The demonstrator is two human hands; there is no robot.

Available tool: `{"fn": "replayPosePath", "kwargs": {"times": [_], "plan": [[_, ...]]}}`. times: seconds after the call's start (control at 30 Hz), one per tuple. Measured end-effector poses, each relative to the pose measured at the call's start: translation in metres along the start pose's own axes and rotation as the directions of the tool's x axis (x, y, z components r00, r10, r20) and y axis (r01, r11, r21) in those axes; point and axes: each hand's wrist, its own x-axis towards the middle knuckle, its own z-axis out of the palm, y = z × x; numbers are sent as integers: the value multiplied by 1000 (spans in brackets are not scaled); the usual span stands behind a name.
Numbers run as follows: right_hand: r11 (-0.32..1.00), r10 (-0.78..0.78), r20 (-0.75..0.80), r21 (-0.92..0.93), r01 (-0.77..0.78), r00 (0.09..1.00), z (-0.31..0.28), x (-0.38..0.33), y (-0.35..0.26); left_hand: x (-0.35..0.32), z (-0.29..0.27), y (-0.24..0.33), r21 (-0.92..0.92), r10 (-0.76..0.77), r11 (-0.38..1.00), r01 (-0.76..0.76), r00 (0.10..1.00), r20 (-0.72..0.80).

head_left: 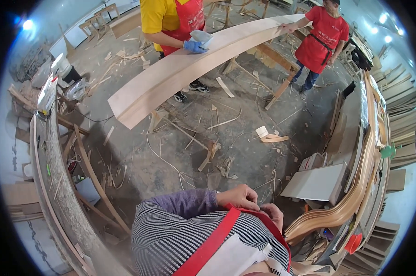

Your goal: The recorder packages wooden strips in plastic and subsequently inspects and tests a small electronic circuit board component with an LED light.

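Close in front of my chest, my left hand comes across from a purple sleeve, its fingers bent and pressed together. Right beside it is my right hand, with curled fingers partly behind the apron edge. Both hands meet at the edge of the red apron that I wear over a striped top. Whatever the fingertips pinch there is hidden or too small to name.
Ahead, a long curved wooden panel rests on wooden trestles. A person in yellow with a blue glove and another in red stand beside it. Scraps litter the floor. Benches flank me; the right holds wavy wooden moulding near a white board.
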Motion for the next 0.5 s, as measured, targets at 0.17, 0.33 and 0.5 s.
{"fn": "replayPosePath", "kwargs": {"times": [0.17, 0.33, 0.5], "plan": [[997, -16, 106, 77, 8, 994, 7, 8, -8, -4, -2, -4, -172, 22, 985, -14, 999, 40], [958, -66, 280, 286, -18, 958, 3, 20, -15, -5, 3, 1, -275, 34, 961, -21, 999, 41], [877, -57, 297, 471, -94, 953, 16, 27, -12, -10, 2, 6, -373, 65, 926, -64, 998, -11]]}}
